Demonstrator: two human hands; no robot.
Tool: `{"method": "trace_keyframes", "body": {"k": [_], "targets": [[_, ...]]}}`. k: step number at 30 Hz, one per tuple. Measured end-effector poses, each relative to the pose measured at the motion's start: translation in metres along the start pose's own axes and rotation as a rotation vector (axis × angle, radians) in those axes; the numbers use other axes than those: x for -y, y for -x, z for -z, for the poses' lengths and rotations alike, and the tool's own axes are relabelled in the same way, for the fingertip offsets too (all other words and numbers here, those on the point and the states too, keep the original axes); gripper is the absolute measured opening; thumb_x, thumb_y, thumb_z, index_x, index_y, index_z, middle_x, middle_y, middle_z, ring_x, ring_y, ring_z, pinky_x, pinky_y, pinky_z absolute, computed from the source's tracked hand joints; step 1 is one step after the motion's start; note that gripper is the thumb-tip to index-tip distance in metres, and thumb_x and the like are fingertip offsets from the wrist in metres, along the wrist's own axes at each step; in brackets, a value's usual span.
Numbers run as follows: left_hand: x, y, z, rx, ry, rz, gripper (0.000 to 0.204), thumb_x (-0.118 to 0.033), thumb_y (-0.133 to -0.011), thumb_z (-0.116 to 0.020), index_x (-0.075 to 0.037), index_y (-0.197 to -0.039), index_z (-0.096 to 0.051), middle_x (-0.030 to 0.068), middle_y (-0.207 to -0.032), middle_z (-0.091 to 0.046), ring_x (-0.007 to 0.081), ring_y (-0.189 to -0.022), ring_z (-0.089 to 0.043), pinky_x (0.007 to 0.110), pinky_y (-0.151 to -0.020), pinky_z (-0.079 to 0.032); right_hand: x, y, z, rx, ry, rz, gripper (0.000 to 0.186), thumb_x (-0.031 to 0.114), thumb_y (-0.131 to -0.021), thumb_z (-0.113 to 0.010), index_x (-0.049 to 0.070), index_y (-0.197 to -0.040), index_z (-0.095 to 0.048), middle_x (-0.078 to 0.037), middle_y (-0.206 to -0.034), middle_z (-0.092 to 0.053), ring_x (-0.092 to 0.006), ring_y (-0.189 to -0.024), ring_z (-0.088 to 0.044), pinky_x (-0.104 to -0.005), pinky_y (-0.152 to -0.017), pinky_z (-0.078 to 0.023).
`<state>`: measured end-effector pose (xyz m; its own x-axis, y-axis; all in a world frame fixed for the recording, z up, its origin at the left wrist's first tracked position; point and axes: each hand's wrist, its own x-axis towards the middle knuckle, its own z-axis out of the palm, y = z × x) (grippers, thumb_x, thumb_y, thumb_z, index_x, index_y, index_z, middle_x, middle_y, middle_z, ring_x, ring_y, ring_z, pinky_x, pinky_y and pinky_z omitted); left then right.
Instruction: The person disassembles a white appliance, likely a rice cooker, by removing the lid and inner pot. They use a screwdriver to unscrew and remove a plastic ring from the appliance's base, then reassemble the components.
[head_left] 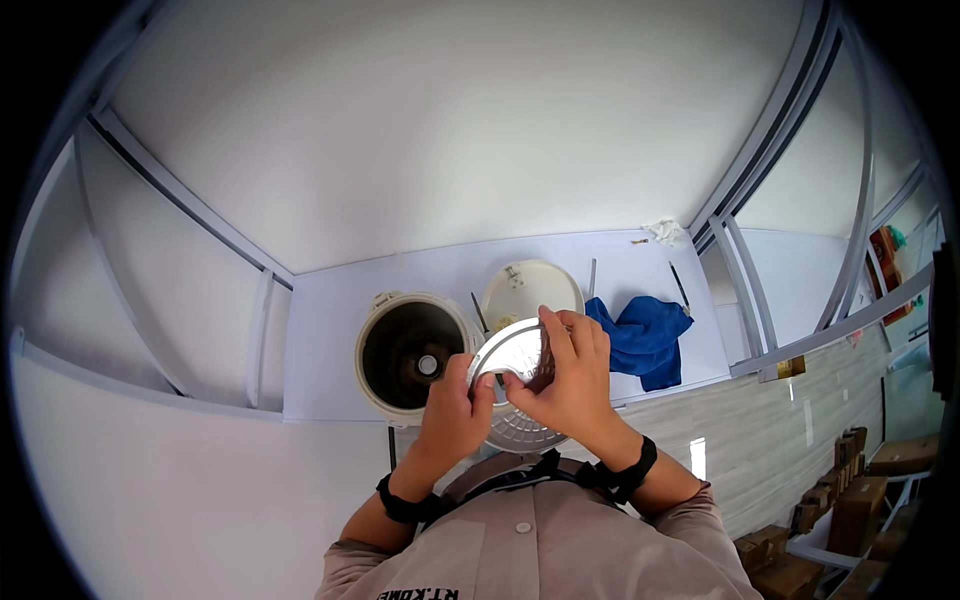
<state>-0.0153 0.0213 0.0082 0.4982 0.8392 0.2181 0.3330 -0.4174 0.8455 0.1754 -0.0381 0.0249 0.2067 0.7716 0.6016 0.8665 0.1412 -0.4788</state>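
Both my hands grip a round silver metal disc (515, 347) at its rim, low in front of my body. My left hand (455, 410) has thumb and fingers bent on its left edge, and my right hand (572, 380) wraps round its right side. Under them shows a ribbed silvery round piece (518, 432), partly hidden. Left of my hands stands a cream cooker body (372, 312) with a dark inside and a small pale round centre. Behind the disc lies a round cream lid (530, 285) with a small fitting on it.
The white worktop (320, 350) holds a blue cloth (645, 340) at right, thin tools (679, 283) and a crumpled white tissue (668, 230). Metal frames (740, 290) flank it. Stacked cardboard boxes (855, 510) stand on the lower right.
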Motion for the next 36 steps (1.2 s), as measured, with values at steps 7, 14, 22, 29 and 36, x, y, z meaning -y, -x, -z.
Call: {"method": "trace_keyframes", "body": {"k": [7, 14, 22, 29, 36], "targets": [[-0.007, 0.002, 0.009, 0.061, 0.123, 0.076, 0.025, -0.018, -0.104, -0.068, 0.002, -0.116, -0.059, 0.0206, -0.075, -0.07, 0.0299, -0.063, -0.071, 0.041, -0.06, -0.052, -0.001, 0.001, -0.002, -0.014, 0.011, 0.037, 0.09, 0.028, -0.061, -0.093, -0.002, -0.14, -0.062, -0.02, -0.124, -0.06, -0.0385, -0.113, -0.059, -0.0489, -0.098, -0.046], [-0.019, -0.009, 0.033, 0.267, 0.046, 0.196, 0.025, -0.024, -0.108, -0.067, 0.001, -0.113, -0.064, 0.0083, -0.08, -0.072, 0.0104, -0.07, -0.06, 0.031, -0.065, -0.048, -0.006, 0.001, -0.004, -0.047, -0.002, 0.1, 0.087, 0.028, -0.058, -0.093, -0.002, -0.135, -0.065, -0.019, -0.121, -0.063, -0.0379, -0.109, -0.061, -0.0486, -0.094, -0.048], [-0.018, -0.013, 0.04, 0.244, 0.077, 0.069, 0.023, -0.019, -0.105, -0.072, 0.002, -0.114, -0.069, 0.0046, -0.087, -0.067, 0.0072, -0.077, -0.056, 0.028, -0.067, -0.046, -0.004, 0.0, -0.003, -0.014, -0.014, 0.054, 0.082, 0.033, -0.061, -0.092, 0.001, -0.132, -0.066, -0.018, -0.123, -0.064, -0.0391, -0.112, -0.061, -0.0508, -0.094, -0.047], [-0.02, -0.014, 0.045, 0.3, 0.214, 0.169, 0.022, -0.012, -0.102, -0.072, 0.001, -0.12, -0.071, 0.0007, -0.087, -0.062, 0.0066, -0.076, -0.053, 0.028, -0.067, -0.045, 0.0, -0.002, 0.0, -0.032, 0.023, 0.064, 0.082, 0.034, -0.062, -0.092, 0.0, -0.133, -0.066, -0.019, -0.124, -0.064, -0.0393, -0.112, -0.061, -0.0506, -0.092, -0.047], [-0.028, -0.012, 0.031, 0.137, -0.069, 0.008, 0.029, -0.011, -0.103, -0.066, 0.002, -0.129, -0.065, 0.019, -0.097, -0.071, 0.0328, -0.079, -0.069, 0.041, -0.072, -0.055, 0.001, 0.001, -0.006, -0.064, 0.074, 0.039, 0.084, 0.032, -0.064, -0.09, -0.004, -0.135, -0.066, -0.021, -0.123, -0.064, -0.0383, -0.109, -0.062, -0.0491, -0.094, -0.047]]}}
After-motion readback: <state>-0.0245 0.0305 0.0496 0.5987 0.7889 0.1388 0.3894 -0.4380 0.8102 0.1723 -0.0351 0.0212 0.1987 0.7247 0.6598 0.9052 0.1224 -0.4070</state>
